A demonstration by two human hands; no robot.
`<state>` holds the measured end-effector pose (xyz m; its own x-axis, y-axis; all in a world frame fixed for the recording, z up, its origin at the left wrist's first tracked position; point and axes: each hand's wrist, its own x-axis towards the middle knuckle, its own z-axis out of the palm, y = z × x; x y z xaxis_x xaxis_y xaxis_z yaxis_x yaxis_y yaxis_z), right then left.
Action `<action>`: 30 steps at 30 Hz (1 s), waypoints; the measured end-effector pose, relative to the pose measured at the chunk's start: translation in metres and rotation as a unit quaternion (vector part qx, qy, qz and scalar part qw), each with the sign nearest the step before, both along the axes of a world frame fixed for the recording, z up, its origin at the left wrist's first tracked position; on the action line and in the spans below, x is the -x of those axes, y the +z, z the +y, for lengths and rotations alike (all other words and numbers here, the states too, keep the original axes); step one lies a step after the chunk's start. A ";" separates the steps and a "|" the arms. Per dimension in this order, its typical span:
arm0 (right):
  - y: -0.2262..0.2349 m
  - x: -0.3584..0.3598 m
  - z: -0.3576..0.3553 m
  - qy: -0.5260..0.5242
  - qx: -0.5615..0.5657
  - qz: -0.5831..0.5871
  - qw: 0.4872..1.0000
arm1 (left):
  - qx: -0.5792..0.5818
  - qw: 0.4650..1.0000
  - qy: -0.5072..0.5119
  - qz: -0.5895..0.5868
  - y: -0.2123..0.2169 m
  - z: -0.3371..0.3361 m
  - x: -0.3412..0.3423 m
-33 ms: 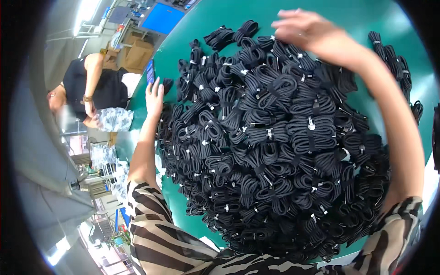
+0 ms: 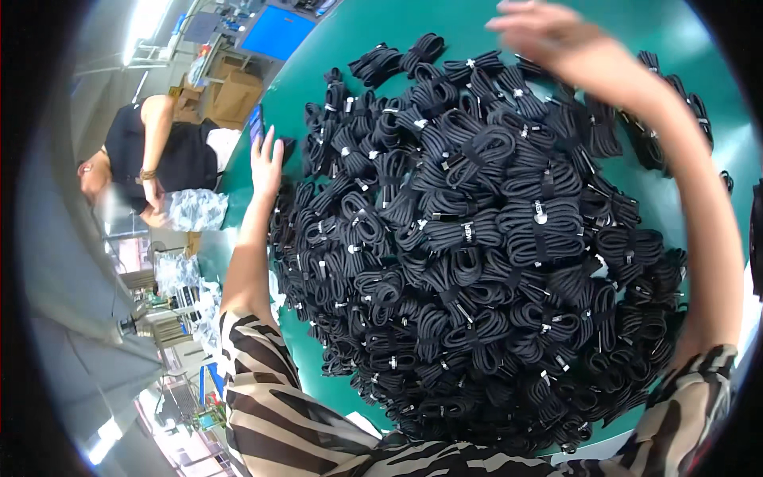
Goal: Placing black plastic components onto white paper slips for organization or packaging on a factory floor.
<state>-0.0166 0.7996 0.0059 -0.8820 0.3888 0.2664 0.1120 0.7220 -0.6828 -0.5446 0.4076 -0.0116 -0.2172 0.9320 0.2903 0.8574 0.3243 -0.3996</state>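
The cable heap [image 2: 477, 230] blocks the centre; tabletop [image 2: 397, 20] beyond is open.

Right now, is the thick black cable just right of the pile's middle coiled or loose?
Coiled: the black cable lies in side-by-side loops, with a dark band across its middle.

Your right hand [image 2: 552, 36] has moved up and away from you, its fingertips now reaching the top edge of the view, and your right forearm [image 2: 699, 175] has swung slightly outward. The top bundle [image 2: 483, 62] of black cable, partly covered by your fingers before, now shows more fully. Inside your forearm, a side bundle [image 2: 647, 145] appears beside the heap, where it didn't show earlier.
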 end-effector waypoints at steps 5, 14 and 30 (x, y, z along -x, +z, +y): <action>-0.031 -0.182 0.102 -0.174 -0.080 -0.049 0.980 | -0.050 0.962 -0.048 -0.263 -0.024 0.139 -0.062; -0.050 -0.171 0.028 -0.216 0.081 -0.051 0.972 | 0.057 0.862 -0.065 -0.500 -0.028 0.176 -0.138; -0.006 -0.323 -0.199 -0.350 0.024 0.018 0.936 | 0.181 0.859 -0.368 -0.307 0.103 -0.105 -0.514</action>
<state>0.3063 0.6011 -0.0005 -0.3985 0.8803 0.2576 0.5226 0.4487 -0.7249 -0.0303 0.3023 0.0918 0.4613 0.8872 -0.0062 0.8619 -0.4464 0.2406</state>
